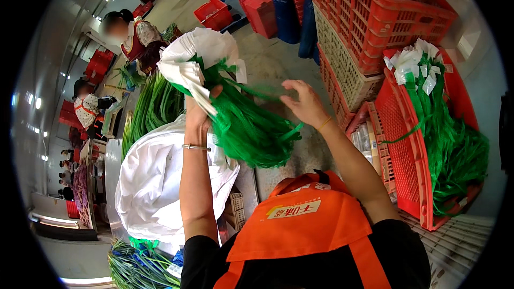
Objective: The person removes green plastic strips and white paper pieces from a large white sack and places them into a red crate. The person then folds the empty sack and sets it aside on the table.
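Note:
My left hand (199,111) is closed around a thick bundle of green mesh net bags (251,134), held up in front of me. White paper-like tags (187,77) fan out at the bundle's top, and the green netting hangs down to the right. My right hand (305,103) is raised to the right of the bundle with its fingers apart. A blurred green strand (257,91) stretches from the bundle toward its fingertips; I see no grip on it. Beneath my left forearm lies a big white sack (152,182).
Long green stalks (155,99) lie on the metal table at left; more leafy bunches (142,267) lie nearer. At right, a red crate (401,155) holds more tagged green net bags (444,134), beside stacked crates (369,21). Another person (136,40) works at far left.

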`<state>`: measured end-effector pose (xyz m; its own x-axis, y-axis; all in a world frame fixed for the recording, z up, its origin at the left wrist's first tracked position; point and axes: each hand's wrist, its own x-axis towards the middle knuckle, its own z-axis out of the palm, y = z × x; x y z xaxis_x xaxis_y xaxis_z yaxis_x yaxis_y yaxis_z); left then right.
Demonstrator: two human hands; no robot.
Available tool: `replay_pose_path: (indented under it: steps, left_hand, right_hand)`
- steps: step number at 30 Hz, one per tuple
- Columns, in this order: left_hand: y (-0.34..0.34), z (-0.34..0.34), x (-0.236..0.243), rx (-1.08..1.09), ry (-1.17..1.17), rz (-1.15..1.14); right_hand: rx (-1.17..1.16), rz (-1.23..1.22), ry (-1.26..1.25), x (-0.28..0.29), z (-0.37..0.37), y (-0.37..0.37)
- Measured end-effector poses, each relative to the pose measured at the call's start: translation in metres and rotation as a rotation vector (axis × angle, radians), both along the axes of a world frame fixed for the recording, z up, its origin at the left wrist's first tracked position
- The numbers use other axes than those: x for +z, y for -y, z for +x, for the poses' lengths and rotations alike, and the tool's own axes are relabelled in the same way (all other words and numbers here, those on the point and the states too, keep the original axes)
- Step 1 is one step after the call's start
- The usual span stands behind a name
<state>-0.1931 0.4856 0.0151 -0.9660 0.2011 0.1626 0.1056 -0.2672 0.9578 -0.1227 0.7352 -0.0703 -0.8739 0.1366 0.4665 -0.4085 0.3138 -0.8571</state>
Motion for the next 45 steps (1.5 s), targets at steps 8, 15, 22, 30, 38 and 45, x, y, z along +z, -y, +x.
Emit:
replay_pose_path:
  steps: [8,15,22,30,38,45]
  left_hand:
    - [-0.034,-0.003,0.016,-0.094,-0.011,-0.047]
    - [0.038,-0.022,0.013,0.074,0.102,0.007]
    - [0.007,-0.009,0.076,0.043,-0.037,0.075]
    - [0.024,0.006,0.119,-0.110,-0.042,0.284]
    - [0.003,0.056,0.188,-0.251,-0.822,0.128]
    - [-0.001,0.054,0.224,-0.537,-0.011,0.694]
  right_hand:
    - [0.302,-0.136,0.075,0.044,0.004,0.076]
    - [0.249,-0.856,0.330,0.013,-0.002,-0.084]
    - [0.156,-0.377,0.716,-0.055,0.019,-0.097]
    - [0.613,-0.203,0.427,0.001,-0.003,-0.081]
    - [0.901,-0.609,0.585,0.036,-0.120,-0.039]
    - [0.654,-0.313,0.819,-0.045,-0.053,-0.008]
